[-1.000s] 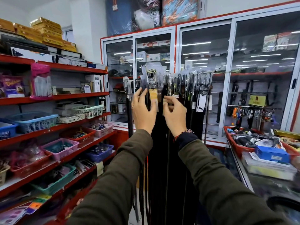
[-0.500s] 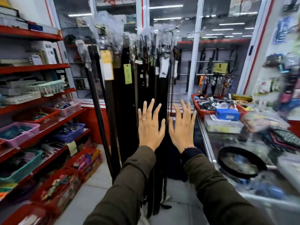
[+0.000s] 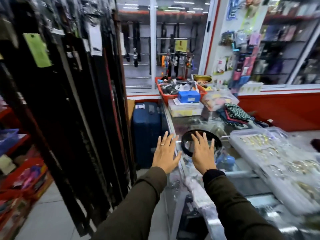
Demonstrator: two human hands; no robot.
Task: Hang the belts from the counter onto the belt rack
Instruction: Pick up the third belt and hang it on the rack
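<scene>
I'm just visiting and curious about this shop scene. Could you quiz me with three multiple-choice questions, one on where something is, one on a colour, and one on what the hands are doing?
1. Where does the coiled black belt lie?
A. on the glass counter
B. on the floor
C. on a red shelf

2. What colour is the suitcase standing beside the counter?
A. red
B. dark blue
C. yellow

3. What state are the two hands in?
A. both clenched round a belt
B. one holding a price tag
C. both open and empty, fingers spread

Answers:
1. A, the coil rests on the glass top just beyond the right hand.
2. B, its shell is dark blue against the red wall base.
3. C, the left hand and the right hand show flat, spread fingers with nothing in them.
</scene>
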